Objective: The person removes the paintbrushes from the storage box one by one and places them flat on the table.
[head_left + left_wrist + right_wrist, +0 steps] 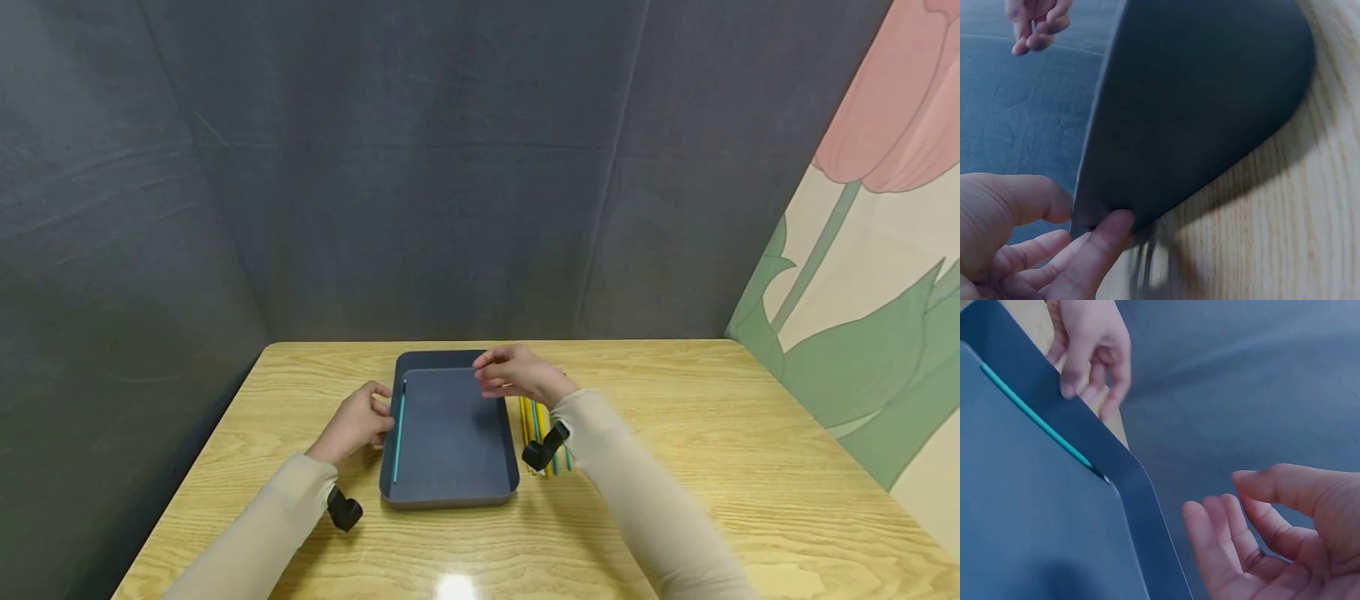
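My left hand (360,421) is at the left side of a dark grey rectangular tray (457,450). In the left wrist view its thumb and fingers pinch the tray's rim, one finger pressing the outer wall. A thin teal pencil (400,433) lies inside the tray along the left wall, its dark, pale-tipped end (1101,475) pointing to the far side. Above the tray's far right part hovers my right hand (521,375), fingers loosely bent and nothing between them. The right wrist view shows its thumb (1279,482) apart from the fingertips.
Several yellow and teal pencils (524,417) lie on the wooden table (637,500) just right of the tray, partly hidden under my right wrist. A dark cloth (420,208) hangs behind the table and along its left. A wall with painted tulips (862,333) stands at the right.
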A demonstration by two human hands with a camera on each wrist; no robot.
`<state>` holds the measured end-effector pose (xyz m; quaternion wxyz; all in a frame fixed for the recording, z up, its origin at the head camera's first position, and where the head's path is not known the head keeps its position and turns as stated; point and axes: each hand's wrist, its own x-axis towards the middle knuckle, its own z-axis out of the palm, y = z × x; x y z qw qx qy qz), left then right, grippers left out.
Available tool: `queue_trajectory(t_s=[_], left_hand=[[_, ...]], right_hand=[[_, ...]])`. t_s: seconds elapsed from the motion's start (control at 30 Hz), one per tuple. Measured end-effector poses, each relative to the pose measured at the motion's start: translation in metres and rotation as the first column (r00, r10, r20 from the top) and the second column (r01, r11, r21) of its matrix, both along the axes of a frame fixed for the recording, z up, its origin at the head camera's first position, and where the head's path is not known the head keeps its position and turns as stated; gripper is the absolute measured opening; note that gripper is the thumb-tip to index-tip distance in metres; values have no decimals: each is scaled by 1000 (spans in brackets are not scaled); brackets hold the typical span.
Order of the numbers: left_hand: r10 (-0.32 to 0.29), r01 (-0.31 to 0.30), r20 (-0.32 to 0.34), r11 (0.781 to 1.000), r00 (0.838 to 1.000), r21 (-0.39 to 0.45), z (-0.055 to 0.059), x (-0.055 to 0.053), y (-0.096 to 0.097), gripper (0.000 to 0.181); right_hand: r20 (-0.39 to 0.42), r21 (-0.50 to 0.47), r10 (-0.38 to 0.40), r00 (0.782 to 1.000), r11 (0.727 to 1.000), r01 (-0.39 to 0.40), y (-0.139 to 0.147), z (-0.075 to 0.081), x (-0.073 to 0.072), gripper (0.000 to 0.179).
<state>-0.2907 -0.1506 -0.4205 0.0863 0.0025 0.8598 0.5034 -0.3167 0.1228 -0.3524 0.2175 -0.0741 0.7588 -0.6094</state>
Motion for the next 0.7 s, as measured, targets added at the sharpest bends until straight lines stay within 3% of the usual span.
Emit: queue_trajectory(t_s=[0.33, 0.7], left_hand=[[1, -1, 4, 1000, 1000, 12, 2, 1, 1, 48], [3, -3, 2, 1000, 1000, 6, 1, 0, -1, 49]], right_hand=[[46, 25, 30, 998, 999, -31, -54, -6, -3, 17], [112, 87, -14, 994, 996, 4, -96, -29, -15, 32]])
